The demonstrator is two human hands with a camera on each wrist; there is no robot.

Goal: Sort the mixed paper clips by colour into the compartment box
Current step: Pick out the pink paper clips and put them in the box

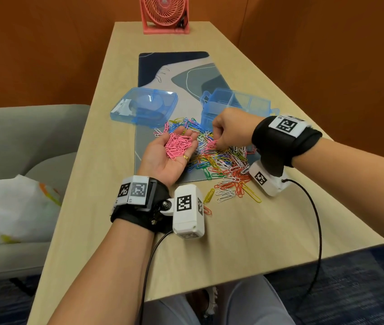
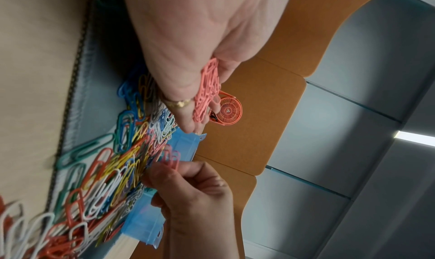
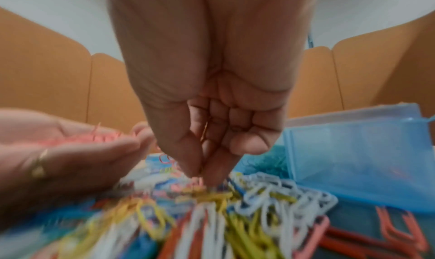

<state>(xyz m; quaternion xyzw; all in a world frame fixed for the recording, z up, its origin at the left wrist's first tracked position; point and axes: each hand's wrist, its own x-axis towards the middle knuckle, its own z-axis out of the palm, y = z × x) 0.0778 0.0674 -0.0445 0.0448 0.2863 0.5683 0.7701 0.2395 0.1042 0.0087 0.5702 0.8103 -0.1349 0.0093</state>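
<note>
Lying heaped on the bench, mixed paper clips [image 1: 219,160] spread just before the blue compartment box [image 1: 237,106]. Right hand [image 1: 230,127] fingers pinch pink clips from the heap; beside it, left hand [image 1: 169,153], palm up with fingers relaxed, cradles pink clips [image 1: 176,145].

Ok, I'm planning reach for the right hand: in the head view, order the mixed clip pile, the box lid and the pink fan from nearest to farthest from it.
1. Mixed clip pile: directly under the right hand, whose fingertips pinch into it.
2. Box lid: off to its left, on the mat.
3. Pink fan: at the table's far end.
</note>
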